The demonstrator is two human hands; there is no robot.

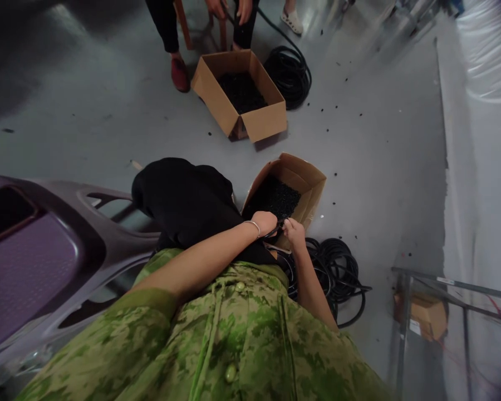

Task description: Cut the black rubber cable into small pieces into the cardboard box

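My left hand [264,221], with a bracelet at the wrist, is closed in a fist over the near edge of a tilted cardboard box [307,177] full of small black pieces [275,197]. My right hand [294,230] is pinched closed right beside it, and a thin black tube [276,229] runs between the two hands. The tube leads down to a black coil [338,270] on the floor by my right side. My black-trousered knee [183,197] lies just left of the box.
A second open cardboard box [242,120] with black pieces stands farther off, next to another black coil [290,72]. Another person's legs and hands show at the top. A purple plastic chair [37,256] is at my left, a metal frame [442,289] at the right. Black bits dot the grey floor.
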